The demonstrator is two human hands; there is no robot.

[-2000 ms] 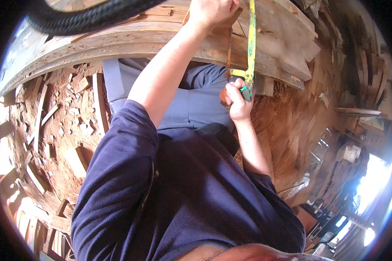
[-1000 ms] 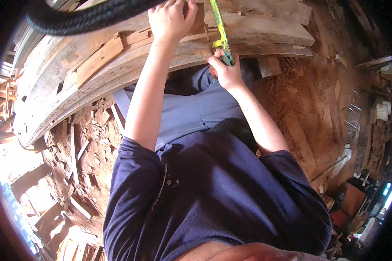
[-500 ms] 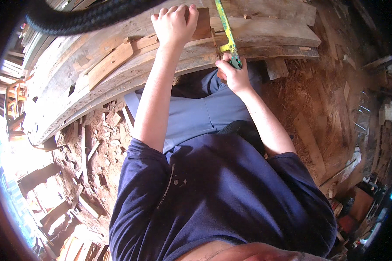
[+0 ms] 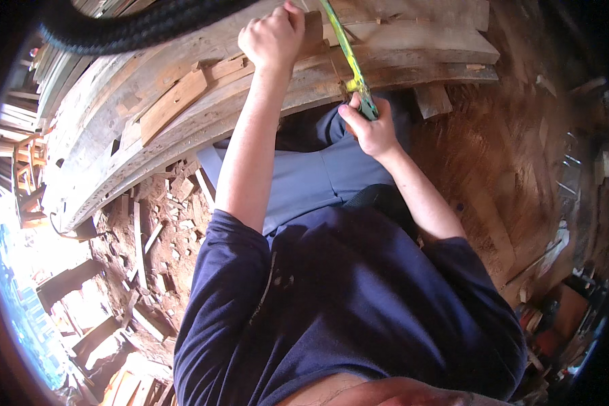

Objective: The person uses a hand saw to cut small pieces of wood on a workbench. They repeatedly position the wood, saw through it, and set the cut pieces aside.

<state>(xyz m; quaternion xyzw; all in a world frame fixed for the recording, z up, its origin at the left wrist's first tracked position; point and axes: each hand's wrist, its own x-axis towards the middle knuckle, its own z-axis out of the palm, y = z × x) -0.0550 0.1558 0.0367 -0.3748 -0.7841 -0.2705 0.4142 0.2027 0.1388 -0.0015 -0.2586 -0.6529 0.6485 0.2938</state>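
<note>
In my right hand point(image 4: 374, 128) is the green handle of a hand saw with a slim yellow-green frame point(image 4: 347, 51), which looks like a hacksaw or bow saw. My fingers wrap round the handle, near the bench's front edge. The frame runs away from me past the right end of a brown wood block point(image 4: 312, 32). Over that block, my left hand point(image 4: 272, 39) is closed with curled fingers, holding it down on the planks. The block's far part and my left fingertips are hidden. Where the blade meets the wood is hard to make out.
Long weathered planks point(image 4: 419, 44) form a low bench before me. A loose offcut point(image 4: 176, 105) lies on it, left of my left arm. Wood scraps point(image 4: 142, 237) litter the dirt floor at left. A thick black braided cable point(image 4: 149, 27) crosses the upper left.
My right hand has drawn the saw a little toward me and to the right. The left hand stays on the wood block. The whole view has shifted slightly.
</note>
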